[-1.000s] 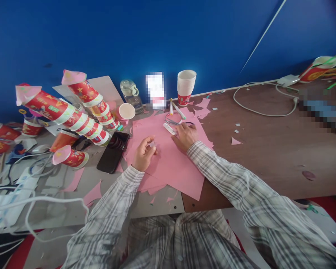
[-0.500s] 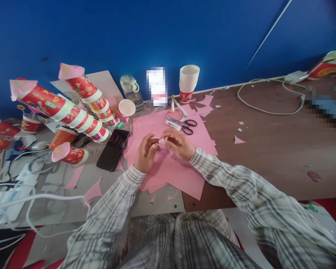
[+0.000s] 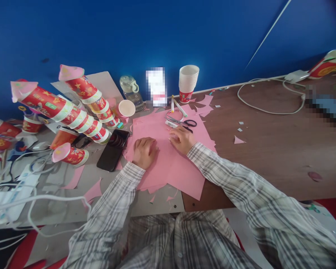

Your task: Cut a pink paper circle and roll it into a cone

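Note:
Sheets of pink paper [image 3: 164, 164] lie in a loose stack in front of me. My left hand [image 3: 144, 153] rests palm down on their left part, its fingers lightly bent and holding nothing that shows. Farther right, my right hand [image 3: 182, 139] also lies on the paper, fingers apart and loosely bent. Just beyond its fingertips is a white glue stick [image 3: 171, 124]. Black-handled scissors [image 3: 189, 123] lie beside the glue stick, one handle loop partly covered by the right hand. Two markers [image 3: 180, 108] lie at the sheets' far edge.
Rocket shapes of stacked red paper cups [image 3: 68, 112] with pink cones stand at left. A black phone [image 3: 113, 150] lies near the left hand. Toward the wall are a water bottle [image 3: 131, 93], a single cup [image 3: 127, 108] and a cup stack [image 3: 188, 84]. A white cable [image 3: 257, 108] curves at right.
My hands have come apart and lowered onto the pink paper. The small pale piece pinched between them before no longer shows.

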### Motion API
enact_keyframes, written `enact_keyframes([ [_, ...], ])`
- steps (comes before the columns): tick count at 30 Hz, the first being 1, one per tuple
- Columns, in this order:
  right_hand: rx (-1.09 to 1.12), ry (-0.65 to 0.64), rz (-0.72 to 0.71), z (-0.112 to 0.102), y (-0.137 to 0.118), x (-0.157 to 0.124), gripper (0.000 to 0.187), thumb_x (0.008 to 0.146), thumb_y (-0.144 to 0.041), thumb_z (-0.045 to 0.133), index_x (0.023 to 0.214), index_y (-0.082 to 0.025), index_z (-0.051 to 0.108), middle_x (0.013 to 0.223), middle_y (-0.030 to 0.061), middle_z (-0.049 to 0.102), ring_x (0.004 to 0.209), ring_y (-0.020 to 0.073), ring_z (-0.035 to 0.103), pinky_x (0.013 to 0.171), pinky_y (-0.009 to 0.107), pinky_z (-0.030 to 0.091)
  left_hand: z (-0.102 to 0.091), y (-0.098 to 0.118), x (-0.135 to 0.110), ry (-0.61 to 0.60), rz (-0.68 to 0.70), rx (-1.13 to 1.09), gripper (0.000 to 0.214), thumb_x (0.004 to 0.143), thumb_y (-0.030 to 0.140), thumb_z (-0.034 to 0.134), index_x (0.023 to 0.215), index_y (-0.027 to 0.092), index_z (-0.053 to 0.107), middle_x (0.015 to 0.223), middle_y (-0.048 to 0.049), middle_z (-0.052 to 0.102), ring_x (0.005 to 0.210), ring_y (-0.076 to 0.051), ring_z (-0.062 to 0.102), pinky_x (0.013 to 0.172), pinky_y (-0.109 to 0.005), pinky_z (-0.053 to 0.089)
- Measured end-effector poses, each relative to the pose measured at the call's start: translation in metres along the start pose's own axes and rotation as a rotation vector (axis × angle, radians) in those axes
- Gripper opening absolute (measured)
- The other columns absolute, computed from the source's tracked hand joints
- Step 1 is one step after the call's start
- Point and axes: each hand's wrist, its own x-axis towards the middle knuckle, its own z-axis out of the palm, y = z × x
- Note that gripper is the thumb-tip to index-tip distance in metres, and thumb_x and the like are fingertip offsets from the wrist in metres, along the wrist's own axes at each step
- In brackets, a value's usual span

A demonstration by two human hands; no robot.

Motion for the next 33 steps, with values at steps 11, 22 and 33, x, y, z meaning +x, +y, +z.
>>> enact_keyframes([
  [11,-0.369,0.060,-0.154,0.004,-0.001,-0.009,0.044,0.112,-0.013,0.063,0.145,-0.019,0.091,0.129,0.0177,0.079,0.108,0.0324,0.072,0.099,0.045,0.058,0.000,0.001,-0.001,-0.037,-0.039,0.095,0.030,0.068,0.027,0.057,0.097,0.019,0.055,0.102,-0.0080,0.054,0.096,-0.026,0.044,0.089,-0.042,0.031],
  [22,-0.311,-0.056,-0.201,0.007,-0.001,-0.013,0.033,0.116,-0.017,0.064,0.133,-0.018,0.092,0.131,0.0192,0.085,0.112,0.0336,0.077,0.100,0.046,0.052,-0.001,-0.002,-0.001,-0.035,-0.083,0.062,0.027,0.067,0.028,0.059,0.091,0.017,0.054,0.100,-0.0093,0.052,0.094,-0.026,0.045,0.087,-0.042,0.032],
  [33,-0.293,-0.038,-0.189,0.009,0.000,-0.013,0.026,0.115,-0.022,0.069,0.128,-0.020,0.091,0.133,0.0186,0.086,0.111,0.0335,0.076,0.100,0.047,0.051,0.002,-0.005,-0.003,-0.010,-0.126,0.030,0.021,0.065,0.025,0.062,0.084,0.019,0.056,0.110,-0.0093,0.049,0.103,-0.027,0.043,0.093,-0.045,0.027],
])
